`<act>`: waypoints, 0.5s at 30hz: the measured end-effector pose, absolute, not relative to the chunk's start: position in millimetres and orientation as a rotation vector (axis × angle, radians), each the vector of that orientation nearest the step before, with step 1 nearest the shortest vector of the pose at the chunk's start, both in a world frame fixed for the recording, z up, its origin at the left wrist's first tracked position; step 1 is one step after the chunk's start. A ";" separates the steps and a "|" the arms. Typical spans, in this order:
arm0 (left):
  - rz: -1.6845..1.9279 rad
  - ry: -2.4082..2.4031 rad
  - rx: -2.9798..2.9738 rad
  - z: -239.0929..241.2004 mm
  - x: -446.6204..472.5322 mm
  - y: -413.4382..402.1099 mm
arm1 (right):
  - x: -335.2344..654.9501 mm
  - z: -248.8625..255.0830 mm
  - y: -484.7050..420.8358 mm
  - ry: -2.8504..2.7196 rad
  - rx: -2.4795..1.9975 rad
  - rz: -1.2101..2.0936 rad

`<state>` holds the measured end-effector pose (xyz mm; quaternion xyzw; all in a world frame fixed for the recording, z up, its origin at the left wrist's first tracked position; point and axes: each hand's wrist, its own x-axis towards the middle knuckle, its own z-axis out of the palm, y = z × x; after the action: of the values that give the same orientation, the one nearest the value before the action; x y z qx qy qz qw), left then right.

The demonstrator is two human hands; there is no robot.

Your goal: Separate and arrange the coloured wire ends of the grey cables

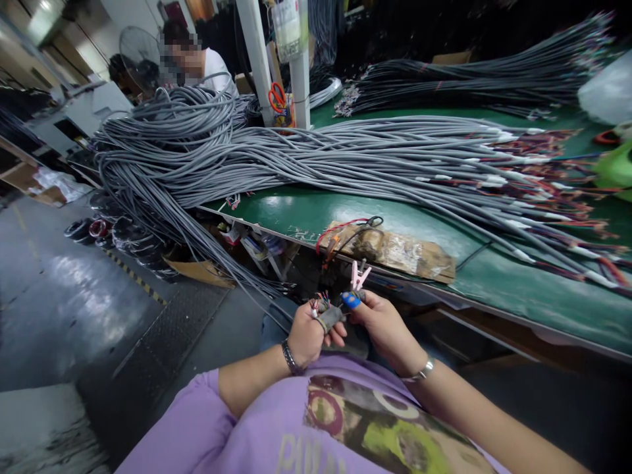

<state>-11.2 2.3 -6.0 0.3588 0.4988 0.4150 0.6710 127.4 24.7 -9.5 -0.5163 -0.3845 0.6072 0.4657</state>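
My left hand [309,336] is closed around the stripped end of a grey cable [326,315], whose thin coloured wires fan out above my fingers. My right hand [380,322] is closed on a small pink-handled tool [359,276], with a blue cap on my fingertip [351,300]. The tool's tip sits right beside the cable's wire ends. Both hands are held close together in front of my lap, just below the bench's front edge.
A green workbench [518,283] carries a large heap of grey cables [306,155] with coloured wire ends at the right. A taped brown pad [395,250] lies at its near edge. Another person [197,59] sits at the far left. Cables hang down to the floor [64,303].
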 end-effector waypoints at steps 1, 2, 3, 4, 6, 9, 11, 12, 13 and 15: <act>0.938 1.122 0.797 -5.9 -11.3 2.0 | 129.3 -11.0 25.5 -0.891 -1.253 1.483; 0.939 1.117 0.784 -5.7 -11.7 1.8 | 131.8 -12.6 26.5 -0.832 -1.231 1.481; 0.942 1.109 0.771 -5.1 -12.1 1.7 | 134.9 -14.3 27.7 -0.773 -1.206 1.486; 0.946 1.101 0.757 -4.1 -12.6 1.9 | 138.2 -15.7 29.0 -0.720 -1.184 1.502; 0.957 1.079 0.723 -0.8 -13.2 2.9 | 144.6 -17.4 31.9 -0.650 -1.156 1.566; 0.959 1.027 0.701 7.3 -11.2 5.0 | 150.0 -13.9 37.6 -0.607 -1.112 1.693; 0.951 0.990 0.705 13.5 -7.6 6.5 | 149.9 -7.7 42.4 -0.621 -1.056 1.769; 0.947 0.976 0.706 16.4 -5.4 7.2 | 149.1 -4.3 44.9 -0.645 -1.031 1.791; 0.944 0.963 0.703 19.1 -3.0 8.0 | 148.0 -1.4 47.2 -0.678 -1.014 1.799; 0.946 0.946 0.688 23.1 1.7 9.6 | 145.3 1.8 50.8 -0.758 -0.995 1.785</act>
<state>1.7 9.6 23.1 0.3124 0.4297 0.4298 0.7301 145.3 50.8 1.8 -0.4048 -0.3081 0.7260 0.4627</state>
